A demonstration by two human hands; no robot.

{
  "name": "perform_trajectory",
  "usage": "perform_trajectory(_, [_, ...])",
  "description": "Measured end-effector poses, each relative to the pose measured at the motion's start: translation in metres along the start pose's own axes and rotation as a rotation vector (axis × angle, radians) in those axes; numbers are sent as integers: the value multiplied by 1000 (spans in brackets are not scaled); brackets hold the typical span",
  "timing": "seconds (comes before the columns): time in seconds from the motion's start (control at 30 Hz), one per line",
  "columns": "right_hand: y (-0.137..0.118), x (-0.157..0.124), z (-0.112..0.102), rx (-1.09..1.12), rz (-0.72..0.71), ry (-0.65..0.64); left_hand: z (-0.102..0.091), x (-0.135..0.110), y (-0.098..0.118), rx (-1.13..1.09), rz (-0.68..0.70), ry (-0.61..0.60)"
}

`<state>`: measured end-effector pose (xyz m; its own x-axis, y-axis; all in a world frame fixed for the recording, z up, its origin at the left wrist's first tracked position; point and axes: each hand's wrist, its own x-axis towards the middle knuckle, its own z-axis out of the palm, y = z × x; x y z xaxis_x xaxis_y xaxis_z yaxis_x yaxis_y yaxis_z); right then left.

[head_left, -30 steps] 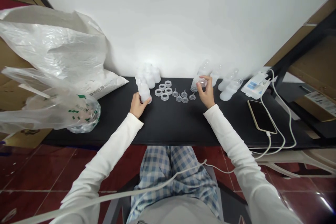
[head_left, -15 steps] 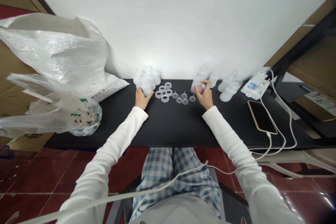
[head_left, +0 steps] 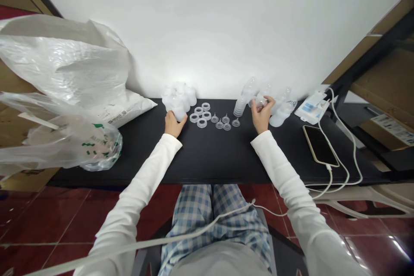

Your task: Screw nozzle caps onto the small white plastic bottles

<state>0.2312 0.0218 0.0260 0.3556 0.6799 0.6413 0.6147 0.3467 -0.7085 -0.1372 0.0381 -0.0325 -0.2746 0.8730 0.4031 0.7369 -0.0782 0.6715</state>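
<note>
At the left of the black table, my left hand [head_left: 174, 123] has its fingers curved around the front white plastic bottle [head_left: 179, 112] of a tight cluster. Between the fingers of my right hand [head_left: 261, 116] is a clear domed cap [head_left: 258, 101], partly hidden by them. Just left of that hand, a leaning stack of clear domed caps [head_left: 241, 104] rests by the wall. Several clear rings [head_left: 202, 123] lie between the hands, with clear thin-tipped discs [head_left: 227, 126] beside them. Right of my right hand stand white bottles with clear tops [head_left: 280, 114].
A large white plastic sack [head_left: 93, 64] and a clear bag with green print [head_left: 97, 144] occupy the left side. To the right are a white-and-blue packet [head_left: 312, 107], a phone [head_left: 321, 145] and its white cable [head_left: 355, 151]. A white wall [head_left: 207, 30] closes off the back.
My right hand has moved right, away from the cap stack, carrying the clear domed cap. My left hand stays at the front bottle of the cluster. The view has shifted slightly.
</note>
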Motion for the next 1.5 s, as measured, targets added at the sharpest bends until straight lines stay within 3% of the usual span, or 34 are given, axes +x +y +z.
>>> perform_trajectory(0.13, [0, 8, 4, -10, -81, 52, -2, 1, 2, -14, 1, -22])
perform_trajectory(0.37, [-11, 25, 3, -130, -244, 19, -4, 3, 2, -32, -13, -40])
perform_trajectory(0.5, [11, 17, -9, -277, -174, 24, -4, 2, 2, -41, -14, -41])
perform_trajectory(0.57, [25, 5, -13, -392, -74, -92, -4, 2, 4, -27, -19, -45])
perform_trajectory(0.67, [36, -12, -15, -490, -62, -415, -5, 1, 7, 5, -21, -44])
perform_trajectory(0.7, [37, -15, -15, -507, -90, -472, -6, 0, 8, 16, -17, -45])
perform_trajectory(0.77, [33, -17, -16, -521, -136, -455, -10, -3, 12, 23, 9, -43])
perform_trajectory(0.87, [20, -14, -19, -429, -126, -254, -17, -9, 23, -22, 136, -15])
perform_trajectory(0.97, [-1, -20, -16, -191, -155, -95, -19, -19, 41, -61, 366, -11])
perform_trajectory(1.0, [-9, -25, -12, -97, -193, -119, -17, -23, 47, -56, 441, -32])
perform_trajectory(1.1, [-34, -45, 8, 153, -237, -355, -6, -35, 64, -16, 638, -128])
perform_trajectory(1.13, [-41, -51, 16, 203, -203, -422, -1, -38, 67, -4, 681, -130])
perform_trajectory(1.2, [-53, -57, 30, 273, -41, -413, 7, -43, 72, 4, 729, -100])
perform_trajectory(1.3, [-61, -55, 41, 340, 109, -354, 11, -47, 74, -12, 736, -100])
perform_trajectory(1.5, [-61, -46, 31, 388, 183, -572, -1, -51, 78, -204, 592, -364])
